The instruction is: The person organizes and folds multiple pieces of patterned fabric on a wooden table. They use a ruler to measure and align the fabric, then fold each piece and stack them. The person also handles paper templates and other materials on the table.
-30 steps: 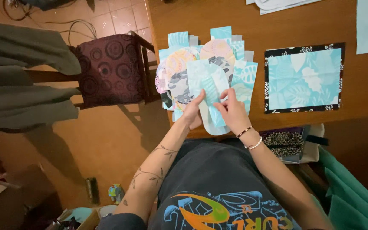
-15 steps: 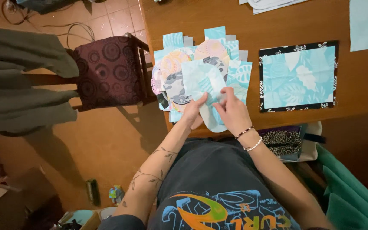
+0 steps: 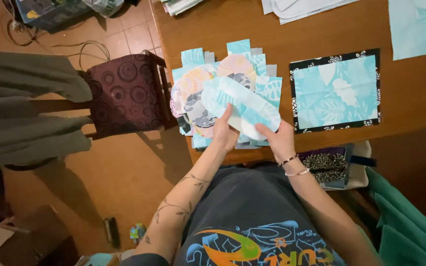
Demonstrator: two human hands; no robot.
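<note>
1. Fabric drapes at the far left: a grey-green cloth hangs over something beside a dark red patterned chair, which stands on a tiled floor next to the wooden table.

2. Left of centre on the table lies a stack of cut fabric pieces, turquoise rectangles underneath and round, pastel-printed shapes on top, fanned out and overlapping.

3. Above that stack, both hands lift a pale turquoise oval fabric piece printed with leaves. It is tilted, one end up to the left, and held just over the stack near the table's front edge.

4. Judging by the pose, the step in hand looks like taking the top oval off the stack to check or sort it; the next move seems to call for a steady pinch at both edges so that the limp cloth does not fold.

5. Left hand is closed on the oval's lower left edge, fingers behind the cloth and thumb pressed on its front.

6. Right hand, with bracelets at the wrist, pinches the oval's lower right edge, fingers together on the cloth.

7. Further right lies a rectangular turquoise leaf-print mat with a black patterned border, flat and well apart from the hands.

8. At the far right, green cloth lies below the table edge.
</note>
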